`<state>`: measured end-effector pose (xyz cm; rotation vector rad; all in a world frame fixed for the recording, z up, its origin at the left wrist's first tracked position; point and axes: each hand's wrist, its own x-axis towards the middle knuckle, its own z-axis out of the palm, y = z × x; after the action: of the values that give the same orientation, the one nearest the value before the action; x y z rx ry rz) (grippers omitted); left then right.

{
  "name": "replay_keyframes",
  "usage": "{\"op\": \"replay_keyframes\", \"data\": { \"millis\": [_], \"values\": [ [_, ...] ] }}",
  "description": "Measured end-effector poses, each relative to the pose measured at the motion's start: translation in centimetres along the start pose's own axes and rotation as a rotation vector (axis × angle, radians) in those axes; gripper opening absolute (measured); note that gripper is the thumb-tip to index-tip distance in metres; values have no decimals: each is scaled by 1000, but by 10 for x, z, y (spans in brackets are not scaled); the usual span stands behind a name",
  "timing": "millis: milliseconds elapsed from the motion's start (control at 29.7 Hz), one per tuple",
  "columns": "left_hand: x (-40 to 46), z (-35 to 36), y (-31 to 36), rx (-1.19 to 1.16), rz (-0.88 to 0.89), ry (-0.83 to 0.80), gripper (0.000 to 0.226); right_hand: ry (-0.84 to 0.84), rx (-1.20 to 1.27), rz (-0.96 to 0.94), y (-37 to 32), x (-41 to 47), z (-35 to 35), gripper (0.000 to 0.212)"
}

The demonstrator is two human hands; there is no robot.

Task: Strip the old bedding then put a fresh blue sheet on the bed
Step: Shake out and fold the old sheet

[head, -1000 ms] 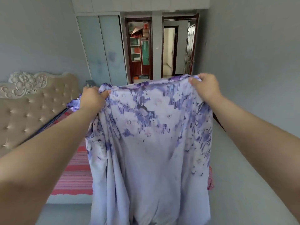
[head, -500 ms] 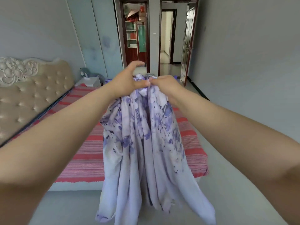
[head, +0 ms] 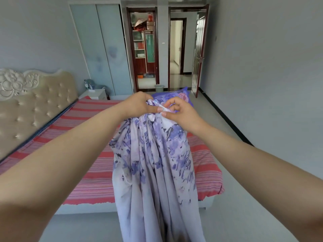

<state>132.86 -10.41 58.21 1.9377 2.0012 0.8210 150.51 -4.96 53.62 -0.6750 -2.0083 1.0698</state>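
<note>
1. The floral sheet (head: 153, 163) hangs bunched in front of you, white with purple flowers, falling in long folds from your hands past the near edge of the bed and out of view at the bottom.
2. Your left hand (head: 139, 105) grips the gathered top of the sheet, its fingers (head: 153, 110) curled tight round the cloth.
3. Your right hand (head: 180, 112) sits just beside the left, pinching a small white corner of the same sheet between thumb and forefinger; the other fingers are curled.
4. Behind the sheet lies the bed (head: 94, 165), covered in a red and pink striped cover, with the tufted beige headboard (head: 35, 102) along its left side.
5. A purple floral pillow (head: 176, 96) lies at the bed's far end, just beyond your hands.
6. Farther off, a white nightstand (head: 97, 94) stands near the headboard, pale blue wardrobe doors (head: 103, 49) rise behind it, and a small bin (head: 159, 88) sits by the open doorways.
</note>
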Motion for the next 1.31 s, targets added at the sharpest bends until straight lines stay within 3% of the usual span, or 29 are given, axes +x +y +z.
{"op": "replay_keyframes", "data": {
  "millis": [135,236,371,472,539,708,809,910,1045,1146,1247,1314],
  "values": [
    [0,3,3,-20,7,2,27,60,-36,-54,9,-13,1,25],
    [-1,4,3,3,11,10,29,34,49,50,13,-20,0,29],
    [-1,4,-1,7,-11,45,27,-163,161,205,24,-25,-4,31],
    [1,3,-4,25,-70,82,27,-309,130,225,31,-35,-4,6],
    [2,0,-8,22,-108,119,32,-262,77,239,34,-38,-3,6],
    [-1,-5,-16,125,-212,212,50,-52,-367,174,40,-30,-15,50],
    [-1,-4,-19,226,-212,149,54,10,-638,104,31,-20,-36,52],
    [-2,-2,-21,262,-222,132,62,15,-374,123,25,-12,-48,49],
    [-1,-3,-22,250,-272,233,68,-247,-60,152,29,-26,-22,23],
    [2,-7,-23,236,-277,317,50,-499,-37,282,35,-37,-7,4],
    [0,-9,-28,204,-274,359,33,-630,-280,347,45,-40,-17,17],
    [0,-11,-34,191,-295,384,37,-563,-394,302,56,-40,-26,31]
  ]
}}
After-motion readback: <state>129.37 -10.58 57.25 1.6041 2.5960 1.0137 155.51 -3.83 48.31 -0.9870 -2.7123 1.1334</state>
